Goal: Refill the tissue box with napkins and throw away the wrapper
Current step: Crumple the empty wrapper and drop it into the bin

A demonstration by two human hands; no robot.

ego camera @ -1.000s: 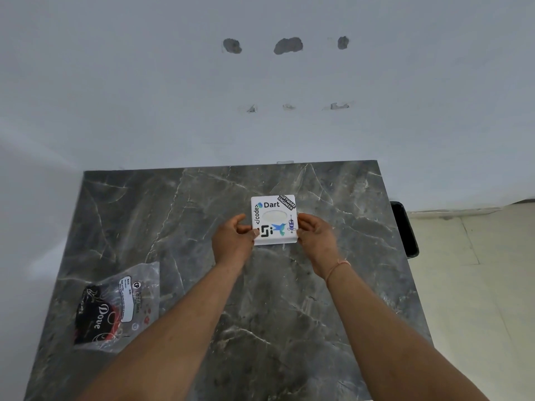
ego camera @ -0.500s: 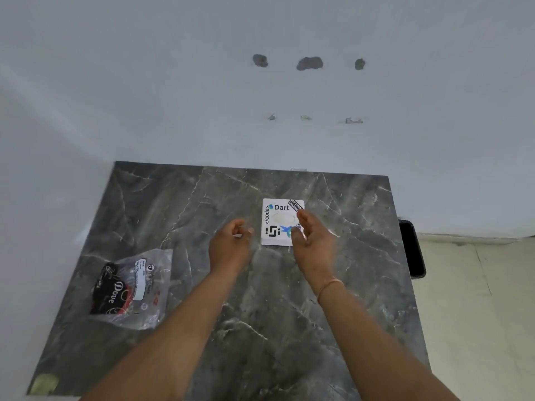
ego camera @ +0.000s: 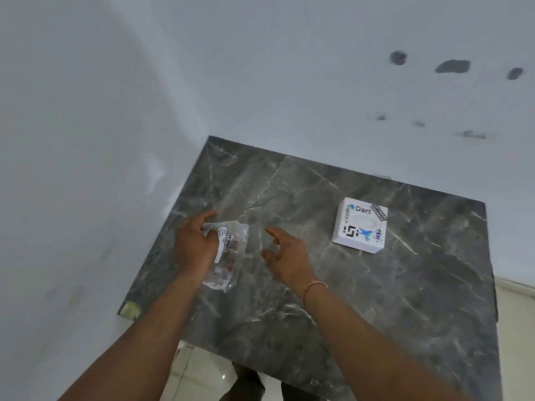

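Note:
A white square tissue box with stickers on its lid lies on the dark marble table, toward the far right. A clear plastic wrapper with a white label and red print lies near the table's left side. My left hand rests on the wrapper's left part with fingers curled around its top edge. My right hand hovers just right of the wrapper, fingers spread, holding nothing. No napkins show outside the box.
White walls meet in a corner behind and left of the table. A pale chipped spot marks the table's near left corner. Tiled floor shows below the near edge, with dark shapes under the table.
Both hands left the tissue box and moved left to the wrapper. My left hand has taken hold of the wrapper. The view swung left, so the box now sits to the right.

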